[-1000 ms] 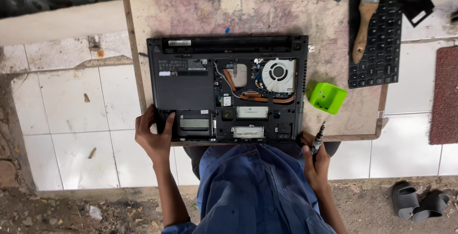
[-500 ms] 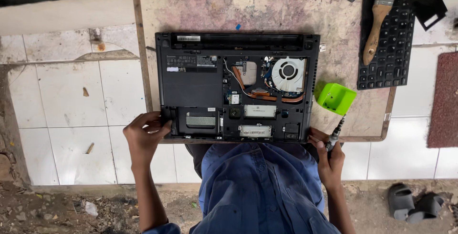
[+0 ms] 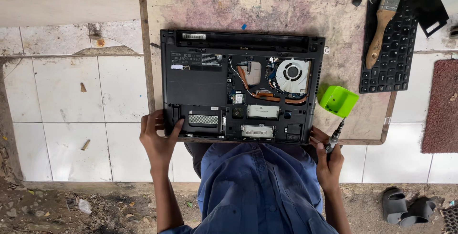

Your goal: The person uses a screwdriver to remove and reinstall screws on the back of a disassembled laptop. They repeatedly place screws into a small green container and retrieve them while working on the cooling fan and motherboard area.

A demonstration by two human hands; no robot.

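Laptop, turned upside down with its bottom cover off, lies on the worn wooden board just past my blue shirt. I think it could slide or tip, because its near edge sits right at the board's edge. My left hand is wrapped around the near left corner, thumb on top. My right hand is closed around a small screwdriver, resting by the near right corner. Beside it sits a green tray. Farther off lie a keyboard and a brush.
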